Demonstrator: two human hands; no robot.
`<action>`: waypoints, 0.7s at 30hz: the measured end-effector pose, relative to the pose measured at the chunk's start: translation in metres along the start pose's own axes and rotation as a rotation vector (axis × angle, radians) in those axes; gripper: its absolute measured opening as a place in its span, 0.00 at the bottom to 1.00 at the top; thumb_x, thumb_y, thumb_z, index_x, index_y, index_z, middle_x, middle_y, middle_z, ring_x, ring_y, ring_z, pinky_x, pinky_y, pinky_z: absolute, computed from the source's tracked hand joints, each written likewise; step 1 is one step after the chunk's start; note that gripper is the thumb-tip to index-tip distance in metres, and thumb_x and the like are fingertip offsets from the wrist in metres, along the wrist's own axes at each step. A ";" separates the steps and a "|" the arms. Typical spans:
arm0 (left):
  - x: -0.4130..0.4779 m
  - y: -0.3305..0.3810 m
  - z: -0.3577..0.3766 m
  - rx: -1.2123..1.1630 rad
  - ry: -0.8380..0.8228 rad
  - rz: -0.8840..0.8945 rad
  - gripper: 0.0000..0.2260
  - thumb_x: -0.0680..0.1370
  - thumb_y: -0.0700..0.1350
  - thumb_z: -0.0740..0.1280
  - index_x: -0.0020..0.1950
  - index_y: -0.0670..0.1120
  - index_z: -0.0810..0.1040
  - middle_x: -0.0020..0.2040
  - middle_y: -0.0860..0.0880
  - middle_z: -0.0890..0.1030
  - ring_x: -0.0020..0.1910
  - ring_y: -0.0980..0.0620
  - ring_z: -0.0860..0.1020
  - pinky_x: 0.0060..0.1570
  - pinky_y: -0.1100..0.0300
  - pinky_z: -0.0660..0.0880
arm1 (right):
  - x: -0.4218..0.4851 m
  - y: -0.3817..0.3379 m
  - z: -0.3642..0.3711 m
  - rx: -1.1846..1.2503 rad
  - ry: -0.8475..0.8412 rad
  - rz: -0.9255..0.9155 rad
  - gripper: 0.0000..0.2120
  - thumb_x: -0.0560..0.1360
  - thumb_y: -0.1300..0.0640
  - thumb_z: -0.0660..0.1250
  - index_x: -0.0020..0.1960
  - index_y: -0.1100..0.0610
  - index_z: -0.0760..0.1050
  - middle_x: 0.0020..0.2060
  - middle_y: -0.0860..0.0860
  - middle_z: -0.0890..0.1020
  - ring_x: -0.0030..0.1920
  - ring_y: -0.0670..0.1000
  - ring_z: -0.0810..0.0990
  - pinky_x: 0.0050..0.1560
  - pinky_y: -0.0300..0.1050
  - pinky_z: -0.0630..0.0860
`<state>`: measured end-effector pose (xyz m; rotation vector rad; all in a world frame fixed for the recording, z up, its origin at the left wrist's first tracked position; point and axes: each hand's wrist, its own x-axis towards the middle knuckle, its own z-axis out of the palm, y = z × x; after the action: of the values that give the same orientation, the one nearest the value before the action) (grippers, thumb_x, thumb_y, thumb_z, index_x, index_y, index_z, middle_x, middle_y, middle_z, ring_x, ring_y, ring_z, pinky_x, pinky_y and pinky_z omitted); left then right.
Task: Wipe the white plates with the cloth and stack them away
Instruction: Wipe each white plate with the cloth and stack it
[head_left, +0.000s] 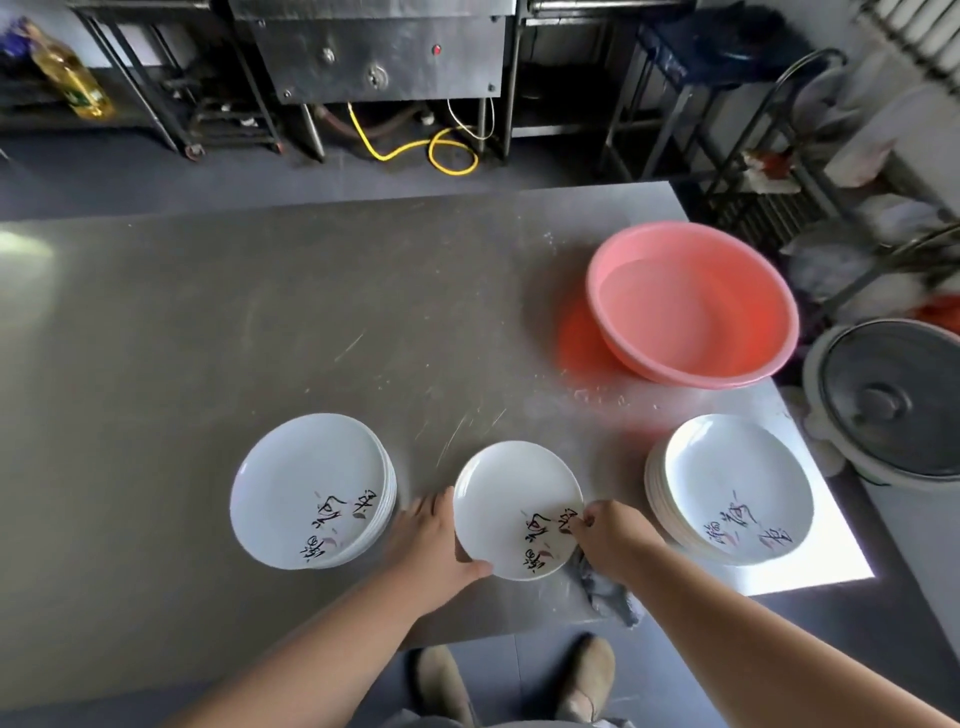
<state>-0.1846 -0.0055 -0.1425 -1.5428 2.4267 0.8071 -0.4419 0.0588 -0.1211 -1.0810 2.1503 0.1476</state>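
A white plate (506, 499) with black brush writing is held just above the steel table (260, 322) near its front edge. My left hand (434, 535) grips its left rim, thumb on top. My right hand (613, 540) pinches the right rim, and a grey cloth (608, 592) hangs crumpled beneath that hand. A stack of several matching plates (311, 491) stands to the left. Another stack of plates (737, 488) stands to the right.
A pink plastic basin (779, 317) sits at the table's right back. A round lidded pot (893, 400) stands off the right edge. Steel kitchen equipment, a yellow hose (415, 148) and an oil bottle (72, 78) line the far side. Shoes show below the table's front edge.
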 end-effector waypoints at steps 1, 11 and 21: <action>0.000 -0.001 0.001 0.044 0.013 0.007 0.43 0.64 0.76 0.66 0.71 0.54 0.62 0.65 0.55 0.71 0.66 0.49 0.69 0.61 0.53 0.66 | -0.001 0.001 -0.002 -0.011 -0.014 -0.009 0.17 0.81 0.44 0.63 0.36 0.51 0.73 0.32 0.46 0.77 0.38 0.52 0.77 0.36 0.43 0.67; -0.003 -0.021 0.035 0.232 0.000 0.183 0.47 0.76 0.77 0.45 0.82 0.51 0.27 0.82 0.54 0.26 0.81 0.44 0.28 0.79 0.34 0.40 | -0.010 -0.020 -0.038 0.166 0.353 -0.159 0.11 0.80 0.48 0.65 0.43 0.52 0.77 0.37 0.47 0.82 0.43 0.55 0.82 0.42 0.47 0.76; -0.003 -0.024 0.052 0.191 0.141 0.192 0.45 0.78 0.73 0.54 0.86 0.46 0.49 0.87 0.51 0.45 0.85 0.41 0.53 0.79 0.32 0.51 | -0.030 -0.010 0.056 -0.181 0.250 -0.480 0.34 0.84 0.43 0.56 0.85 0.54 0.53 0.85 0.50 0.52 0.85 0.55 0.48 0.84 0.52 0.49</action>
<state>-0.1702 0.0157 -0.1940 -1.3551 2.6949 0.4914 -0.3923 0.0945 -0.1414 -1.7680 2.0482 -0.0195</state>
